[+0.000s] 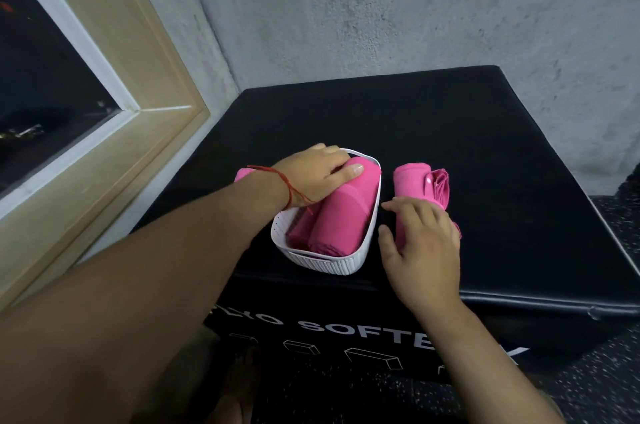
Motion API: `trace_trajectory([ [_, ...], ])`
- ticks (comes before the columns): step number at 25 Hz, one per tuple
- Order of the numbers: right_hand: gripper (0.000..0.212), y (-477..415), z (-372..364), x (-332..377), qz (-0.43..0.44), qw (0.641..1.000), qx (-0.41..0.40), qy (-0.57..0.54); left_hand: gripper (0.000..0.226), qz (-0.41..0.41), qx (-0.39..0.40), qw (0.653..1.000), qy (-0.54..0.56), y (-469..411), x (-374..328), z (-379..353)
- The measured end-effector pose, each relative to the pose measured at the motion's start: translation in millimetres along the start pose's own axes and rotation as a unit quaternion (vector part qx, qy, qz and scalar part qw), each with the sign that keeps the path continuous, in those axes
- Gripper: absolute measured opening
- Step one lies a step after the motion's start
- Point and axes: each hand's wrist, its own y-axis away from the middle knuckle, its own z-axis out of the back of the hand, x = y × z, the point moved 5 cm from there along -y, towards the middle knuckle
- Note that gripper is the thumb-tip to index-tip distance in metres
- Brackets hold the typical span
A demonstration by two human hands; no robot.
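A window (52, 77) fills the left edge, with a grey wall (381, 8) behind. A black box (485, 132) stands in the corner. On it, a scrap of pink cloth (242, 175) peeks out behind the left wrist, which wears a red thread (288, 188).

The left hand (311, 177) lies on the big roll (334, 215) at the far end of the white basket (322, 262). Its thumb is laid straight along the top of the roll, and the other fingers bend down over the far end, so it grips that roll. A second roll (298, 233), lower and partly hidden, lies touching the big one on its left, inside the basket.

Just right of the basket, the right hand (422, 250) covers the near end of the loose roll (412, 181). Its thumb is on the basket side and its fingers curve over the top, a little spread, holding it. This roll lies on the box, apart from the basket's wall.
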Motion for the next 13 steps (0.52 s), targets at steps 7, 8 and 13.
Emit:
trace_trajectory([
  [7, 0.034, -0.2, 0.3, -2.4, -0.001, 1.0, -0.004, 0.001, 0.052, 0.001, -0.049, 0.998, -0.031, -4.5, 7.8, -16.2],
  [8, 0.034, 0.1, 0.3, -2.8, -0.002, 1.0, -0.004, 0.002, 0.057, 0.01, -0.051, 0.996, -0.069, -5.5, 8.1, -18.1],
  [13, 0.034, -0.5, 0.4, -4.1, -0.004, 1.0, -0.003, 0.001, 0.028, -0.037, -0.147, 0.985, -0.081, -3.8, -3.5, -6.1],
])
